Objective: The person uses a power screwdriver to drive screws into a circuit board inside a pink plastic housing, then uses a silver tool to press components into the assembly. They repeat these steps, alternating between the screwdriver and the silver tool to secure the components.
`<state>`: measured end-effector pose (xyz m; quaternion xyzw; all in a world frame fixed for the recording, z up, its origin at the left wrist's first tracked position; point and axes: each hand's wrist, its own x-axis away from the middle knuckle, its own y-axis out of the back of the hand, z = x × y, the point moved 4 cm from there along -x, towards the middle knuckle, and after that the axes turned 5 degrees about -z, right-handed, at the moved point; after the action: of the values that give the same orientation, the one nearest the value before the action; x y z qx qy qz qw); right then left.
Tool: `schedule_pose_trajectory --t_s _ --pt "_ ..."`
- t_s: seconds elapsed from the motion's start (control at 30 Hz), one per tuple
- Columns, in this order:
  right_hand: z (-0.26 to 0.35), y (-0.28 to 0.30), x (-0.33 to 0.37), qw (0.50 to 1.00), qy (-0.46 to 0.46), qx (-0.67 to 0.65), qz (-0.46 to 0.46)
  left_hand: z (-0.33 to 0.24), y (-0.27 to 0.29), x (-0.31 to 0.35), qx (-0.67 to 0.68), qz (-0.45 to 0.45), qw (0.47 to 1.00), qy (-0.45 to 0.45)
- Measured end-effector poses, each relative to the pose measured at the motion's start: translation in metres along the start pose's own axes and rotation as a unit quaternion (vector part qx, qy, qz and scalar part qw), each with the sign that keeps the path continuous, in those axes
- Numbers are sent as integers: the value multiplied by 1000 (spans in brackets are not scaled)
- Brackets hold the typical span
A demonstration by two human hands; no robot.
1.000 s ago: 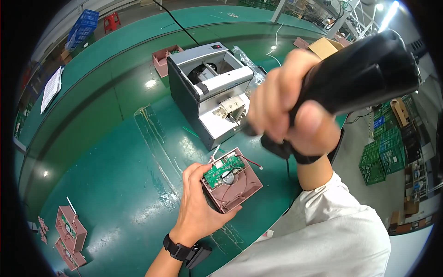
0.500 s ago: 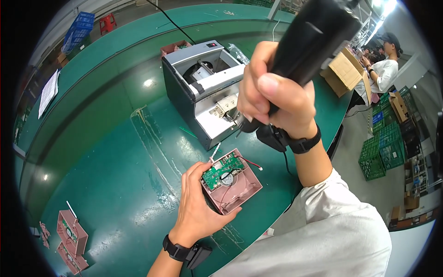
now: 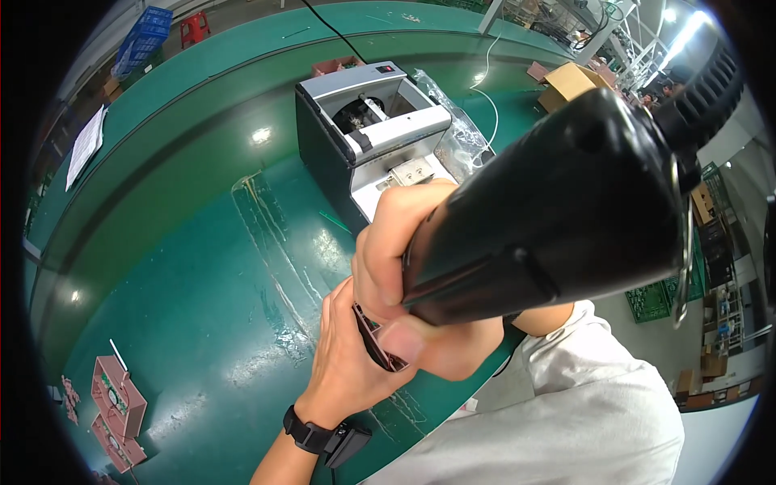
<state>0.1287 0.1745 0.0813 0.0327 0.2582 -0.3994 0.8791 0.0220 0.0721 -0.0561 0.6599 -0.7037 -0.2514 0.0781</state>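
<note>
My right hand is wrapped round a black electric screwdriver, its thick cord end toward the upper right. The screwdriver and hand hide its tip. Beneath them, my left hand grips the side of a pink plastic housing on the green table. Only a narrow strip of the housing shows now; the earlier frame shows a green circuit board, a round metal part and red and black wires inside it. Just beyond my hands stands a grey and black machine with an open top and a red switch.
Two more pink housings with boards lie at the table's left. A clear plastic bag and white cable sit beside the machine. Farther off are a cardboard box, a paper sheet, a blue crate and a red stool.
My right hand has brought the screwdriver down from above the machine's right side to over the pink housing, covering most of it. My left hand keeps its grip in nearly the same place.
</note>
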Motion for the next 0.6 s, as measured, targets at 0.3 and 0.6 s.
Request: schedule_pose_trajectory --t_s 0.3,0.6 --pt "-5 -11 12 1000 7 -21 22 3 1 4 2 1 1000 6" --pt "-7 -7 16 999 13 7 51 6 1 8 9 4 1000 20"
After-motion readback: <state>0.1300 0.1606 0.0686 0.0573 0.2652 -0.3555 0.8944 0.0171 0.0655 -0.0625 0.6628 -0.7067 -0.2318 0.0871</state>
